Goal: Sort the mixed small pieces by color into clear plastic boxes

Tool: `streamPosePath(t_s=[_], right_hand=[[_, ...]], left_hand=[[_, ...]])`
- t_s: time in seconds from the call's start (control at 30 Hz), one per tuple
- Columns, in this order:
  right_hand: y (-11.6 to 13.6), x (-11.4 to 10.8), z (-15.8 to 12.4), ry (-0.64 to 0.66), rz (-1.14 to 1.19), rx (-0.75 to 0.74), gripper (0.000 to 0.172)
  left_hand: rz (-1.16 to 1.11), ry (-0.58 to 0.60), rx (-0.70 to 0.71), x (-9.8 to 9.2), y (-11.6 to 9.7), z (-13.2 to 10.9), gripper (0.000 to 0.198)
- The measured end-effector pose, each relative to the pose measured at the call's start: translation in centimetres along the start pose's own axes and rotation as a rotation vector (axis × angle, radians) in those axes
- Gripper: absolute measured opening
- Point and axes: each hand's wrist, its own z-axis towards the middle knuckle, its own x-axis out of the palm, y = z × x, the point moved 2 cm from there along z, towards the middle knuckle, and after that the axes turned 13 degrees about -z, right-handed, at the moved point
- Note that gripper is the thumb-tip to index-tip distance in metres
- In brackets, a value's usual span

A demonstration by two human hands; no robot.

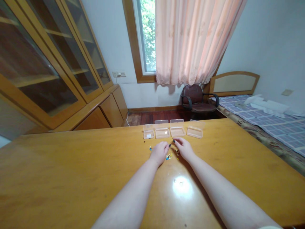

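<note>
A glossy wooden worktop (71, 178) carries four open transparent boxes (177, 135) near its far edge; small multicoloured pieces (168, 157) lie in front.

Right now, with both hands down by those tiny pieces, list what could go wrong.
1. The loose coloured pieces lie close to the left hand and right hand, so a careless brush could scatter them.
2. A small, partly blue piece lies apart, just outside the left hand, and might be overlooked.
3. The open clear boxes stand near the far edge of the table; a push could send one over.
</note>
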Motion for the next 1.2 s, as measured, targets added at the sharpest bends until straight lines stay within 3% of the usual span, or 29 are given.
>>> streamPosePath(t_s=[0.2, 0.33, 0.4, 0.53, 0.6, 0.73, 0.97, 1.2], right_hand=[[0.1, -0.4, 0.0, 0.017, 0.015, 0.016, 0.027], [0.1, -0.5, 0.0, 0.022, 0.032, 0.023, 0.028], [0.1, -0.6, 0.1, 0.025, 0.036, 0.03, 0.029], [-0.1, -0.8, 0.2, 0.032, 0.048, 0.058, 0.032], [-0.3, -0.7, 0.2, 0.03, 0.05, 0.062, 0.033], [-0.5, -0.5, 0.2, 0.03, 0.063, 0.058, 0.035], [-0.4, -0.6, 0.3, 0.013, 0.051, 0.035, 0.03], [0.4, 0.2, -0.1, 0.055, 0.175, 0.067, 0.036]], left_hand=[[-0.146, -0.028, 0.008, -1.3, 0.9, 0.2, 0.032], [-0.101, -0.045, 0.01, -2.8, 1.0, 0.3, 0.029], [0.013, -0.061, -0.082, -3.4, 1.1, 0.1, 0.029], [0.269, -0.2, -0.432, -3.7, 1.9, -0.6, 0.035], [0.346, -0.249, -0.589, -3.2, 2.6, -0.9, 0.048], [0.319, -0.18, -0.714, -2.0, 3.9, -1.1, 0.073], [0.225, -0.095, -0.597, -0.5, 2.8, -1.1, 0.07], [0.107, 0.125, -0.227, 1.5, 0.3, -1.1, 0.072]])
